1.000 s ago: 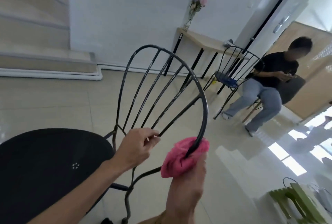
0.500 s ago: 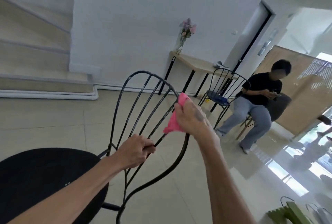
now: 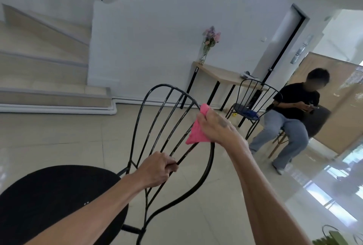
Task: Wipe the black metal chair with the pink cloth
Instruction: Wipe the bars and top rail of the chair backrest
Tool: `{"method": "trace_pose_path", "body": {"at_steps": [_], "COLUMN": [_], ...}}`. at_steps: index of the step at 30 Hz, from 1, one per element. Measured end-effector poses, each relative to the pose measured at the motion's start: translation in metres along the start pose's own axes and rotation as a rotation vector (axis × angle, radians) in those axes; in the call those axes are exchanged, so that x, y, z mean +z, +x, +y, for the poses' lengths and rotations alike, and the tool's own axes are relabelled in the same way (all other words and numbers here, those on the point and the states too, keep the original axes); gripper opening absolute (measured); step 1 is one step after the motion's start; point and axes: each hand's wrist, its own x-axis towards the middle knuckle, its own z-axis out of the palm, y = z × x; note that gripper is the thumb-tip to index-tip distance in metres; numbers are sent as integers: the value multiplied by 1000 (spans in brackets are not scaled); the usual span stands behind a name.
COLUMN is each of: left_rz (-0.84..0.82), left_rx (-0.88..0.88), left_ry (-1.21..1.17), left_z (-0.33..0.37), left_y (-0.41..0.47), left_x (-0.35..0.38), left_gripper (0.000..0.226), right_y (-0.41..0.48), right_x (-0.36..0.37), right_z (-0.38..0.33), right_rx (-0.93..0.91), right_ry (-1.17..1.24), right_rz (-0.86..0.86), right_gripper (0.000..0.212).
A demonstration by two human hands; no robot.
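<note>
Pink cloth (image 3: 196,133), bunched, gripped in the right hand (image 3: 216,129) and pressed against the upper right curve of the backrest of the black metal chair (image 3: 59,201), centre of the frame. Left hand (image 3: 157,168), lower centre, clenched round a thin backrest spoke; chair seat at lower left. Beyond, right of frame: seated person (image 3: 290,115), second black chair (image 3: 253,95), wooden table (image 3: 222,74) with flower vase (image 3: 210,42).

A home's tiled hall: staircase (image 3: 49,64), side table (image 3: 222,73), flower vase (image 3: 205,54).
</note>
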Motion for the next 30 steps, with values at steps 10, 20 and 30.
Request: {"method": "trace_pose_path", "body": {"at_steps": [10,20,30], "left_rz": [-19,-75,-32], "left_rx": [36,48,58], "left_ry": [30,-1,39], "left_z": [0,-1,-7], "left_y": [-1,4,3], "left_x": [-2,-7,-2], "left_gripper": [22,21,25], "right_y": [77,83,129], "right_x": [-3,-1,4], "right_z": [-24,-11,-48], "right_rx": [-119,-124,-186], "right_ry": [146,214,164], "right_rz": [-138,-219,-339], "right_gripper": [34,25,22]}}
